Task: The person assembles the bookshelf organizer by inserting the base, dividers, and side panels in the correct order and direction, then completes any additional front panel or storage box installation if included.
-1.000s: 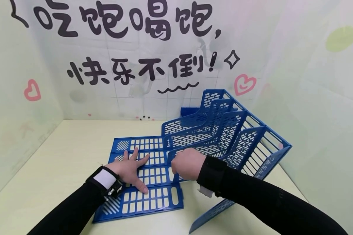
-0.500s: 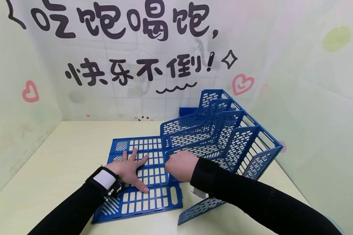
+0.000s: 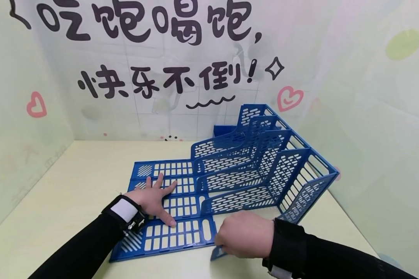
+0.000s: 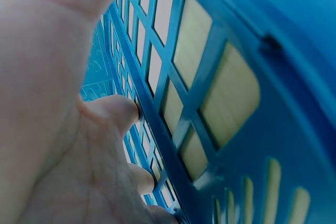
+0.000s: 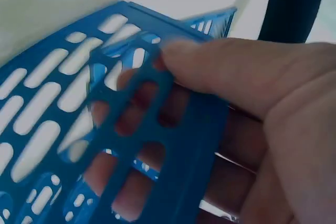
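Note:
My left hand (image 3: 151,197) presses down with spread fingers on the flat slotted base panels (image 3: 116,254) of a blue plastic file rack. In the left wrist view, the fingertips meet the grid of the base panel (image 4: 278,135). To the right, the rack's upright dividers (image 3: 205,207) stand joined to a barred back. My right hand (image 3: 246,234) pinches the front end of the nearest side panel, which swings out from the rack's near corner. Thumb on one face and fingers behind the holes of that side panel (image 5: 194,145) show in the right wrist view.
A blue part (image 3: 223,131) shows behind the rack, close to the back wall. The pale table (image 3: 66,197) extends to the left. A printed cloth wall (image 3: 174,128) encloses the back and sides.
My right hand has left the nearest upright divider's front end and moved toward me and right, onto the outermost side panel. The left hand stays put on the base.

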A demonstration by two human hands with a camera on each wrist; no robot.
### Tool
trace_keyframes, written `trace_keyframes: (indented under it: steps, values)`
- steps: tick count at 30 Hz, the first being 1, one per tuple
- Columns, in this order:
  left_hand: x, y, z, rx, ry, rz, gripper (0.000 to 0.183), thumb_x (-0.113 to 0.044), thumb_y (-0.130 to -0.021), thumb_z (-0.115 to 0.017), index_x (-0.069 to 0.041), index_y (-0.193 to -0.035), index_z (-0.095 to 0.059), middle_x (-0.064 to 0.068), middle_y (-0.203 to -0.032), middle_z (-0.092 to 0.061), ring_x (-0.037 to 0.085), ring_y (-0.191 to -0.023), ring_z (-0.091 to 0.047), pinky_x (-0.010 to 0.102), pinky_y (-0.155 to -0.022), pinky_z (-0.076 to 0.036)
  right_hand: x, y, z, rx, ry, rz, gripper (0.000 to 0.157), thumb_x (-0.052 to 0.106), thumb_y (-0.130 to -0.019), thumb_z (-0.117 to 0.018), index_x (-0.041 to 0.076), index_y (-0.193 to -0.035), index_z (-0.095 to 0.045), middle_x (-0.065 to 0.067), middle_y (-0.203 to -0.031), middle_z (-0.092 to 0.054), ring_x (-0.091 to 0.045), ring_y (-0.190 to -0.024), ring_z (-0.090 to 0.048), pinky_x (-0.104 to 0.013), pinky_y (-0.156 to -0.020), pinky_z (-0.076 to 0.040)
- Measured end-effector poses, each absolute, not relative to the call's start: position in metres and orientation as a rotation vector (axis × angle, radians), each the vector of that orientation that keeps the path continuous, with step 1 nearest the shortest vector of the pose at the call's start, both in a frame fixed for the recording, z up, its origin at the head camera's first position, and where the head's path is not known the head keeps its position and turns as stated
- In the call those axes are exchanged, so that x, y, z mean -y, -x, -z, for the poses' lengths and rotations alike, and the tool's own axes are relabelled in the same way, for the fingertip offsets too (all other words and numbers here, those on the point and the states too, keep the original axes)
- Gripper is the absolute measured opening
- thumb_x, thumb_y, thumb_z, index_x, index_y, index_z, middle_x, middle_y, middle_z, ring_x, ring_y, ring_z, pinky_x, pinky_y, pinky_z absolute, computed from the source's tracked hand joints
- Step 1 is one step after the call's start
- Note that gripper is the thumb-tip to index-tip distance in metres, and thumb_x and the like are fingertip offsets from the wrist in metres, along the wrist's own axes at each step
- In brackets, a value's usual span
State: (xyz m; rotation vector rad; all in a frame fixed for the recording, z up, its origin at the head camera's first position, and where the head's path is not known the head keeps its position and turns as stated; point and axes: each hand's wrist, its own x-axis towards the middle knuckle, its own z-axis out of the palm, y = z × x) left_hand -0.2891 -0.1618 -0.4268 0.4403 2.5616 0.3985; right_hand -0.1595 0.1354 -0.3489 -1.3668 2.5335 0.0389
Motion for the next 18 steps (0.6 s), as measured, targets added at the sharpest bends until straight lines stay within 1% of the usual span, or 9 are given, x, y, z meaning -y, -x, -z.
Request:
trace_keyframes:
  steps: [1,3,5,10,13,16,18]
  values:
    - [0.1617,0.2895,0.4267,-2.564,-0.438,-0.397,0.142,-0.073,-0.066,-0.097,-0.026,-0.177,-0.023,0.027,-0.182,0.015,0.067,-0.161,0.018,0.093,-0.118,0.004,-0.1354,0.1593,0.3506,-2.587,1.39,-0.067,0.01,0.017,-0.104,-0.076,0.022,-0.101,-0.084,0.013,-0.075,-0.066,0.0,-0.062,-0.041,-0.013,-0.06,-0.033]
    - [0.1615,0.2901,0.4267,-2.562,-0.434,-0.394,0.142,-0.073,-0.066,-0.097,-0.026,-0.177,-0.022,0.027,-0.182,0.015,0.066,-0.161,0.019,0.093,-0.118,0.004,-0.1345,0.1601,0.3523,-2.668,1.411,-0.109,0.013,0.014,-0.105,-0.074,0.021,-0.1,-0.084,0.011,-0.071,-0.061,-0.003,-0.06,-0.037,-0.016,-0.058,-0.028]
    - [0.1617,0.2904,0.4271,-2.556,-0.43,-0.395,0.143,-0.072,-0.065,-0.097,-0.026,-0.177,-0.022,0.026,-0.182,0.016,0.066,-0.161,0.02,0.093,-0.119,0.004,-0.1328,0.1618,0.353,-2.707,1.405,-0.139,0.014,0.014,-0.106,-0.072,0.019,-0.1,-0.084,0.009,-0.07,-0.057,-0.005,-0.06,-0.035,-0.018,-0.058,-0.026]
    - [0.1622,0.2902,0.4288,-2.544,-0.434,-0.402,0.143,-0.072,-0.066,-0.097,-0.026,-0.178,-0.021,0.026,-0.182,0.017,0.066,-0.161,0.02,0.093,-0.118,0.006,-0.1297,0.1651,0.3558,-2.755,1.423,-0.248,0.015,0.013,-0.108,-0.07,0.019,-0.099,-0.082,0.008,-0.068,-0.052,-0.006,-0.061,-0.032,-0.021,-0.059,-0.024]
    - [0.162,0.2903,0.4288,-2.551,-0.435,-0.4,0.143,-0.073,-0.065,-0.097,-0.026,-0.178,-0.021,0.026,-0.182,0.017,0.066,-0.16,0.02,0.093,-0.118,0.006,-0.1296,0.1661,0.3562,-2.754,1.396,-0.228,0.014,0.012,-0.106,-0.072,0.018,-0.101,-0.083,0.008,-0.068,-0.054,-0.006,-0.061,-0.033,-0.021,-0.058,-0.024]
    - [0.1618,0.2908,0.4281,-2.558,-0.434,-0.39,0.143,-0.075,-0.066,-0.095,-0.027,-0.178,-0.02,0.026,-0.182,0.017,0.066,-0.16,0.021,0.093,-0.118,0.005,-0.1299,0.1659,0.3562,-2.709,1.363,-0.155,0.013,0.01,-0.104,-0.075,0.018,-0.104,-0.084,0.008,-0.072,-0.064,-0.005,-0.061,-0.037,-0.018,-0.058,-0.028]
    - [0.1616,0.2907,0.4276,-2.561,-0.435,-0.382,0.142,-0.076,-0.067,-0.094,-0.027,-0.178,-0.02,0.027,-0.182,0.017,0.066,-0.161,0.02,0.093,-0.118,0.004,-0.1292,0.1652,0.3571,-2.692,1.338,-0.138,0.013,0.009,-0.104,-0.075,0.018,-0.105,-0.085,0.008,-0.075,-0.067,-0.004,-0.061,-0.039,-0.017,-0.059,-0.03]
